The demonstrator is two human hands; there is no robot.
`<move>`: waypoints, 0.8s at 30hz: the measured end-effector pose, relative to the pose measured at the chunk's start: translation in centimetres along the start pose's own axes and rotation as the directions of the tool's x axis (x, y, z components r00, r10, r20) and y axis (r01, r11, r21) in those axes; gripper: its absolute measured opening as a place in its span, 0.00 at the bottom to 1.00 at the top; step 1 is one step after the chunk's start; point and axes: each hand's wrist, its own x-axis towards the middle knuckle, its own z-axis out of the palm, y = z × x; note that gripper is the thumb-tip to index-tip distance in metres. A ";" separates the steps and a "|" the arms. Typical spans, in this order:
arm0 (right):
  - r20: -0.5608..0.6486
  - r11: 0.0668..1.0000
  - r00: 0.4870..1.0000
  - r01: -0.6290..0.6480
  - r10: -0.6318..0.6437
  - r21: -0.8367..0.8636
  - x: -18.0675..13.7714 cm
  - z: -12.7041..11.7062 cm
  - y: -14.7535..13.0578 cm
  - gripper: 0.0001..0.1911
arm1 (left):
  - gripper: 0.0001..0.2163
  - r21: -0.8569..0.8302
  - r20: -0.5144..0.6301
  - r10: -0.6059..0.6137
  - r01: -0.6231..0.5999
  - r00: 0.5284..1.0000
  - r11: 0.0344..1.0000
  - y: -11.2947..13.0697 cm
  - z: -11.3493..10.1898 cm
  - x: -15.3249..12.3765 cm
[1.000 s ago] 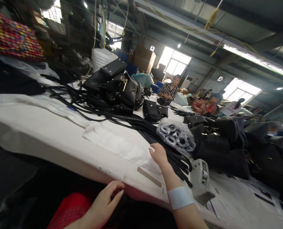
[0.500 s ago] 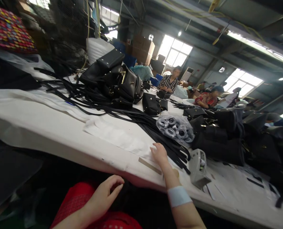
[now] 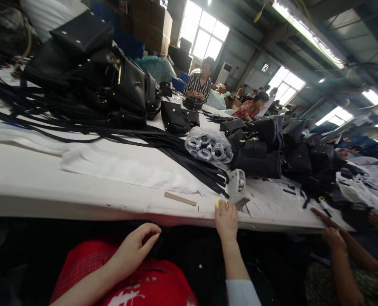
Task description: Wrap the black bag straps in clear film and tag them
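Note:
My right hand (image 3: pixel 227 219) is at the front edge of the white-covered table (image 3: pixel 112 187), its fingers curled over a small yellow round thing (image 3: pixel 220 203), partly hidden beneath them. Just beyond that hand stands a grey-white device (image 3: pixel 238 189), shaped like a tape dispenser. To the left on the tabletop lies a flat tan strip (image 3: pixel 180 198). My left hand (image 3: pixel 134 246) hovers over my lap, below the table edge, with fingers bent, a gap between thumb and forefinger, and nothing visible in it.
Black bags (image 3: pixel 93 80) are heaped at the left, with long black straps (image 3: pixel 176 153) running across the table. A clear plastic bag of coiled rings (image 3: pixel 208 146) sits mid-table, beside more black bags (image 3: pixel 259 157). At the right, a co-worker's hands (image 3: pixel 333 238) are near the edge.
My right hand has drawn back from the white cloth to the yellow round thing at the table edge. The view has turned right, bringing a co-worker's arms in. My left hand stays over my lap.

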 end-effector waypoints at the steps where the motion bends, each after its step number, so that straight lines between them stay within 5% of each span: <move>1: 0.006 1.000 1.000 -0.005 0.005 0.002 0.6 -0.2 0.4 0.15 | 0.11 0.001 0.005 0.003 -0.003 1.000 1.000 0.2 0.1 0.0; 5: -0.007 0.995 0.999 0.040 -0.040 0.095 3.9 0.0 -0.2 0.13 | 0.10 0.008 -0.006 -0.006 0.006 1.000 1.000 0.6 0.3 -0.1; 9: 0.034 0.967 0.984 0.167 -0.177 0.192 6.9 1.9 -3.7 0.18 | 0.10 0.000 -0.021 -0.026 0.026 0.999 1.000 0.7 0.1 -0.7; 14: 0.033 0.956 0.974 0.215 -0.225 0.198 7.4 3.9 -7.1 0.15 | 0.09 0.011 -0.052 -0.032 0.032 0.998 0.999 0.2 -0.1 -1.6; 20: -0.014 0.952 0.979 0.203 -0.205 0.229 6.5 3.7 -7.0 0.04 | 0.10 0.008 -0.063 -0.064 0.064 0.996 0.998 0.3 -0.1 -1.9; 24: -0.021 0.945 0.976 0.215 -0.216 0.245 7.2 3.5 -6.4 0.07 | 0.10 0.012 -0.037 -0.067 0.067 0.997 0.998 1.2 0.3 -1.6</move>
